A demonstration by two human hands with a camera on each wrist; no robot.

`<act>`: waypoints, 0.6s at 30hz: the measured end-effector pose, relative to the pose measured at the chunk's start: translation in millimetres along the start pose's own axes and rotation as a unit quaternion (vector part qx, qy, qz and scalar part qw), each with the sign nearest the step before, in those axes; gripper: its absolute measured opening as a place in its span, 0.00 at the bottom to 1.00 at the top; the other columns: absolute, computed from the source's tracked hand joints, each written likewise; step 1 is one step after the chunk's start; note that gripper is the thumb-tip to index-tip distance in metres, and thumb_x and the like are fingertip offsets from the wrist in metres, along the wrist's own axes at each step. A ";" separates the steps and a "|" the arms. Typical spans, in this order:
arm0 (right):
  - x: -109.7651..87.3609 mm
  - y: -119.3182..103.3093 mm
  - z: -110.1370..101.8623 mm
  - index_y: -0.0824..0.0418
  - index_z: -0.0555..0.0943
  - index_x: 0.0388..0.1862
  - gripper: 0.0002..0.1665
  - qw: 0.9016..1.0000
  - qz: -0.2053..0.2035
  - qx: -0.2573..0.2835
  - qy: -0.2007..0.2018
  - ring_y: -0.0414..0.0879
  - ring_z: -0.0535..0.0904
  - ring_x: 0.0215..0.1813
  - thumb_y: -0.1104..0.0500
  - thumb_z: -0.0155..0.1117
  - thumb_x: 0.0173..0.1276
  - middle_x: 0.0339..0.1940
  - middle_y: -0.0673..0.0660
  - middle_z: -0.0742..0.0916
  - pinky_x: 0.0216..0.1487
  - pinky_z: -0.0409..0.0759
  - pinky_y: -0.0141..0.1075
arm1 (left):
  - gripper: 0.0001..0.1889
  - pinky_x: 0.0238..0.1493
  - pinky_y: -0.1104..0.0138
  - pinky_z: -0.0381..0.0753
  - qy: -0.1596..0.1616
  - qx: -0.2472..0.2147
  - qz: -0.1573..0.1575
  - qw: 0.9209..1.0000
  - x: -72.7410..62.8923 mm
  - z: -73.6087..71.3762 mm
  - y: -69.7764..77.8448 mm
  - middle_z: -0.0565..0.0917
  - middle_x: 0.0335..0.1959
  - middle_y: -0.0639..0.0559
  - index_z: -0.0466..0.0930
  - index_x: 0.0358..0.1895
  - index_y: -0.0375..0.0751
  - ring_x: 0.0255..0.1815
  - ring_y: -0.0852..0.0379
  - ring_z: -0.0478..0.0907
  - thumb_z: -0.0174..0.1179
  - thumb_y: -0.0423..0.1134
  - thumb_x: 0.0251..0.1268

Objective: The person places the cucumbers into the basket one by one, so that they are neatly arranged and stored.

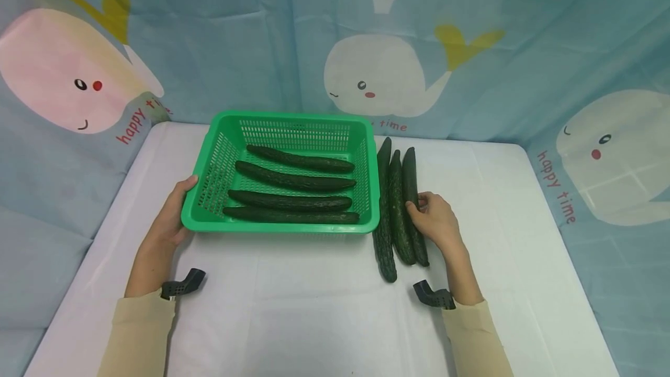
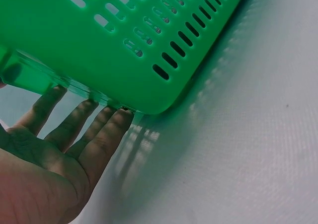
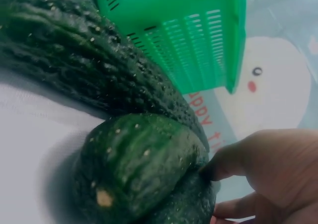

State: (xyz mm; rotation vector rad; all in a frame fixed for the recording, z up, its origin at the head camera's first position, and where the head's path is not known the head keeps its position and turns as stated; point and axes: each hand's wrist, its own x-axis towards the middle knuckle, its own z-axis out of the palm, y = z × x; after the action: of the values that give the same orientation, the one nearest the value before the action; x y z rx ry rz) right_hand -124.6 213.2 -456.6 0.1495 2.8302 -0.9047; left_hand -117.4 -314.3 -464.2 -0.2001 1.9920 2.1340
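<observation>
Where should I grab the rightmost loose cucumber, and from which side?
Probably across its width near mid-length, coming from the right: the rightmost cucumber is long and lies front to back, its neighbouring cucumber crowds its left flank, and white tablecloth borders its right.

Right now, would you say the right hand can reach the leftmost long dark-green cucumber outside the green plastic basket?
Probably yes: though the middle green cucumber lies between the right hand and the leftmost cucumber, nothing covers the latter's near end.

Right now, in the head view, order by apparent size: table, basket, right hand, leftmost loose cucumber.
1. Table
2. Basket
3. Right hand, leftmost loose cucumber: too close to rank by area; cucumber looks longer.
</observation>
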 end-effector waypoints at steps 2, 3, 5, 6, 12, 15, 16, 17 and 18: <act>-0.4 -1.5 -0.8 0.76 0.74 0.71 0.34 1.000 0.005 -0.001 -0.001 0.67 0.86 0.60 0.50 0.55 0.81 0.61 0.74 0.86 0.58 0.86 0.61 | 0.41 0.61 0.81 0.82 -0.006 -0.003 0.002 1.000 0.5 -0.2 -0.3 0.51 0.88 0.40 0.44 0.88 0.48 0.64 0.74 0.75 0.42 0.63 0.84; -0.7 -2.2 -1.3 0.76 0.74 0.71 0.34 1.000 0.007 -0.002 -0.003 0.67 0.86 0.60 0.50 0.55 0.81 0.61 0.74 0.85 0.59 0.86 0.62 | 0.41 0.61 0.80 0.82 -0.008 -0.004 0.004 1.000 0.8 -0.3 -0.6 0.50 0.88 0.39 0.44 0.88 0.48 0.65 0.74 0.75 0.42 0.63 0.84; -1.7 -2.9 -3.4 0.76 0.73 0.72 0.34 1.000 0.009 -0.004 -0.009 0.68 0.85 0.61 0.50 0.54 0.81 0.62 0.75 0.85 0.60 0.85 0.62 | 0.41 0.61 0.80 0.82 -0.011 -0.005 0.005 1.000 1.4 -0.4 -1.0 0.50 0.88 0.39 0.44 0.88 0.47 0.64 0.74 0.75 0.42 0.63 0.84; -2.2 -2.9 -4.5 0.76 0.73 0.72 0.34 1.000 0.009 -0.006 -0.012 0.68 0.85 0.62 0.50 0.54 0.81 0.62 0.75 0.85 0.60 0.85 0.63 | 0.41 0.61 0.80 0.82 -0.012 -0.005 0.005 1.000 1.8 -0.5 -1.3 0.50 0.88 0.39 0.44 0.88 0.47 0.64 0.74 0.75 0.42 0.63 0.84; -5.5 -1.2 -12.7 0.77 0.74 0.71 0.32 0.999 0.003 -0.029 -0.019 0.68 0.85 0.59 0.53 0.53 0.81 0.60 0.75 0.86 0.57 0.87 0.61 | 0.40 0.62 0.81 0.81 -0.019 -0.007 0.010 1.000 2.6 -1.0 -2.1 0.50 0.88 0.39 0.44 0.88 0.48 0.67 0.73 0.73 0.41 0.62 0.84; -6.2 -0.5 -16.1 0.78 0.74 0.71 0.32 0.999 -0.002 -0.039 -0.025 0.68 0.85 0.59 0.53 0.54 0.81 0.60 0.76 0.85 0.56 0.87 0.61 | 0.40 0.62 0.81 0.81 -0.015 -0.010 0.012 1.000 2.4 -0.8 -2.0 0.51 0.88 0.41 0.45 0.88 0.49 0.68 0.72 0.73 0.42 0.62 0.84; -6.3 -0.5 -16.7 0.78 0.74 0.71 0.32 0.999 -0.003 -0.039 -0.027 0.68 0.85 0.60 0.53 0.54 0.81 0.60 0.76 0.85 0.56 0.87 0.61 | 0.40 0.62 0.81 0.81 -0.014 -0.010 0.012 1.000 2.3 -0.9 -2.1 0.52 0.88 0.41 0.45 0.88 0.49 0.67 0.73 0.73 0.42 0.62 0.84; -6.3 -0.5 -17.1 0.77 0.74 0.71 0.32 0.999 -0.004 -0.040 -0.029 0.69 0.85 0.61 0.53 0.54 0.82 0.61 0.76 0.85 0.57 0.87 0.61 | 0.40 0.62 0.81 0.81 -0.013 -0.011 0.013 1.000 2.2 -1.0 -1.9 0.52 0.88 0.42 0.45 0.88 0.48 0.67 0.73 0.74 0.42 0.62 0.84; -6.2 -0.5 -17.1 0.77 0.74 0.71 0.32 0.999 -0.004 -0.040 -0.030 0.69 0.85 0.61 0.53 0.54 0.82 0.61 0.76 0.85 0.57 0.87 0.61 | 0.39 0.62 0.81 0.81 -0.012 -0.012 0.013 1.000 2.0 -1.1 -1.8 0.53 0.88 0.42 0.45 0.88 0.48 0.67 0.73 0.74 0.42 0.62 0.84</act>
State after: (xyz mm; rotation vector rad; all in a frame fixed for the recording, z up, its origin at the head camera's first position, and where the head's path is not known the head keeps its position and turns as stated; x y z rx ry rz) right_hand -120.8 222.5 -441.4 0.0975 2.8077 -0.7817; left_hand -119.0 -315.1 -466.5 -0.1513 1.9676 2.1654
